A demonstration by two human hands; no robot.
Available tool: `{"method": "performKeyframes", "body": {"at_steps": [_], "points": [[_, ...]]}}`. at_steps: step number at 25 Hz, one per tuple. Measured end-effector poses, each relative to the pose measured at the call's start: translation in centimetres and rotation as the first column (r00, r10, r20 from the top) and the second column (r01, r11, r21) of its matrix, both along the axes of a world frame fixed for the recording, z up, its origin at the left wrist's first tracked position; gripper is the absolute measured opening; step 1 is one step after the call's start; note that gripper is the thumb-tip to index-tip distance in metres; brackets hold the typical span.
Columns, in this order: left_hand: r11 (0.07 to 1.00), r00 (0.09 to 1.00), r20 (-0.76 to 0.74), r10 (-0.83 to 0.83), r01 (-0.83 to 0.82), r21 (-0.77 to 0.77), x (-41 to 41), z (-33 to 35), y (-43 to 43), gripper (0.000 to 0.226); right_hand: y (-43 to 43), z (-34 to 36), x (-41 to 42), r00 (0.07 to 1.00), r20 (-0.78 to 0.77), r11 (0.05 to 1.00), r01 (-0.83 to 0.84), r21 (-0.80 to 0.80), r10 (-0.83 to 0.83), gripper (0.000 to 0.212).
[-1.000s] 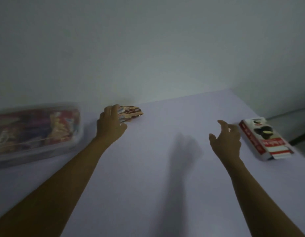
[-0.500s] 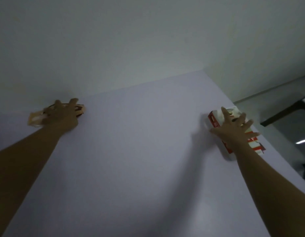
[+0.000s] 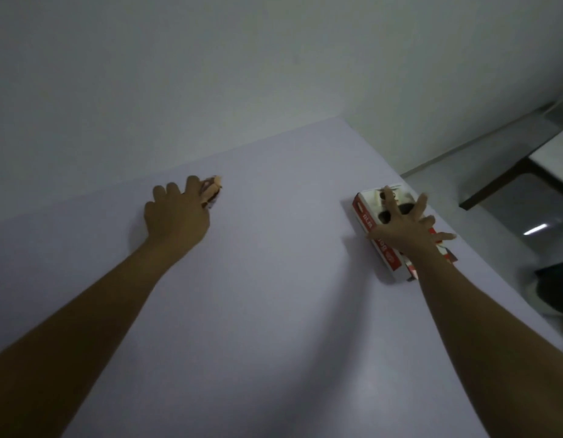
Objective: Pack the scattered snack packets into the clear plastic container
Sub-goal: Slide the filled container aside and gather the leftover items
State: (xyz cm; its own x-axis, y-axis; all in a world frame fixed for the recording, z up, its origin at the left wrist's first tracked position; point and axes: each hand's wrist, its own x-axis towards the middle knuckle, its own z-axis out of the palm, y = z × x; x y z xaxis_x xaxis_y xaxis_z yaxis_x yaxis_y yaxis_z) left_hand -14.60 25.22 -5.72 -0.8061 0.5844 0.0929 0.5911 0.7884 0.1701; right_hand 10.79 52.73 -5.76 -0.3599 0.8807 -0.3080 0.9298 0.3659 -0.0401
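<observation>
Red-and-white cardboard is showing under the person's right hand [image 3: 403,227], whose fingers are spreading straight and wide across the top of a snack box [image 3: 370,199]. The box is lying flat near the right edge of a pale lilac table [image 3: 274,295]. It is long and rectangular, with red side panels carrying white lettering (too blurred to read) and dark round shapes printed on its white top face. Well apart, toward the table's far side, the left hand [image 3: 176,214] is curling its fingers over a small snack packet [image 3: 212,191] and gripping it. Only the packet's tan and dark brown end is poking out beyond the knuckles, and whether it is touching the tabletop cannot be told. Both bare forearms are reaching in from the near edge. A plain grey-white wall [image 3: 242,74] is rising behind the table.
</observation>
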Motion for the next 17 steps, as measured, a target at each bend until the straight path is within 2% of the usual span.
{"method": "performKeyframes", "body": {"at_steps": [5, 8, 13, 17], "points": [[0.995, 0.997, 0.037, -0.067, 0.064, 0.070, 5.3, 0.8, 3.1, 0.045, -3.1, -0.2, 0.3, 0.997, -0.076, 0.999, -0.003, 0.035, 0.005, 0.093], [0.991, 0.994, 0.069, -0.085, 0.077, 0.111, 7.4, 1.8, 2.7, 0.045, -6.0, 0.3, 0.2, 0.990, -0.139, 1.000, 0.003, 0.002, -0.003, 0.088], [0.967, 0.950, 0.296, -0.100, 0.023, 0.253, 9.4, 4.8, -2.3, 0.044, -14.1, 2.5, -0.4, 0.947, -0.317, 0.988, -0.001, -0.154, -0.048, 0.090], [0.915, 0.895, 0.443, -0.056, -0.131, 0.381, 10.3, 7.4, -10.9, 0.037, -23.3, 4.2, -1.0, 0.855, -0.494, 0.936, -0.031, -0.349, -0.156, 0.093]]}}
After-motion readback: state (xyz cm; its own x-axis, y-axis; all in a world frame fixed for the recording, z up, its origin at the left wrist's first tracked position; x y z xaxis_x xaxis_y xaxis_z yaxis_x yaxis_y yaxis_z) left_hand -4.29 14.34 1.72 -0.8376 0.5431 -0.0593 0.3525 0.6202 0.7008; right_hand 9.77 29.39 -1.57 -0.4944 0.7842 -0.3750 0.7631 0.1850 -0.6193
